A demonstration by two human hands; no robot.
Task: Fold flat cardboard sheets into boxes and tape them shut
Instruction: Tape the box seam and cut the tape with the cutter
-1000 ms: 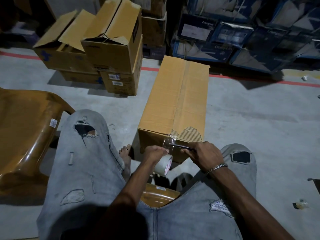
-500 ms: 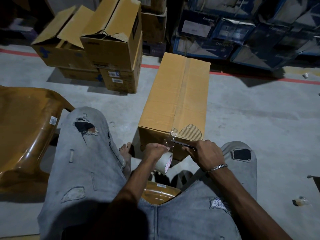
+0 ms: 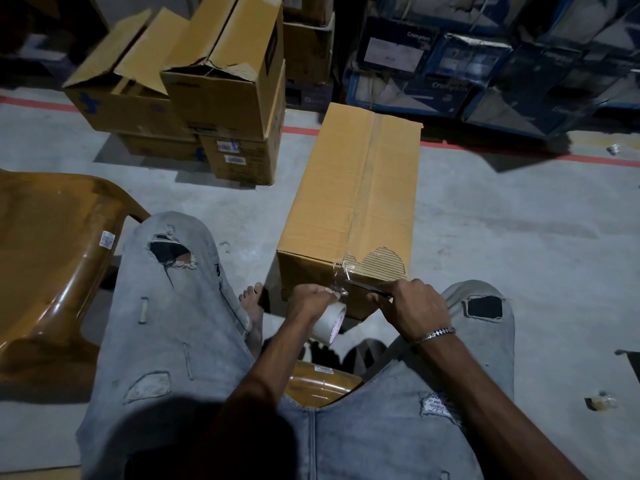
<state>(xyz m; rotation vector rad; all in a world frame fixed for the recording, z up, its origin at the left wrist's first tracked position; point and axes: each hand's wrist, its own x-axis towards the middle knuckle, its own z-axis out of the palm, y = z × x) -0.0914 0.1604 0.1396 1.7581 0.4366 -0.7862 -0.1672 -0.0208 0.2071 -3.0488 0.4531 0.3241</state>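
A long brown cardboard box (image 3: 349, 202) lies on the concrete floor in front of my knees, with clear tape along its top seam. Near its close end the top paper is torn off, showing corrugation. My left hand (image 3: 311, 301) grips a roll of clear tape (image 3: 330, 327) just below the box's near edge; a strip of tape stretches from the roll up to the box corner. My right hand (image 3: 414, 306) holds a thin dark blade (image 3: 367, 287) whose tip meets that stretched tape.
An orange plastic chair (image 3: 52, 258) stands at my left. Opened brown cartons (image 3: 221, 84) are stacked at the back left, and blue cartons (image 3: 485, 64) line the back right behind a red floor line. Small scraps (image 3: 601, 401) lie on the floor at right.
Both hands have stayed at the box's near end, with the blade still against the tape. The view has shifted slightly; the box has not moved.
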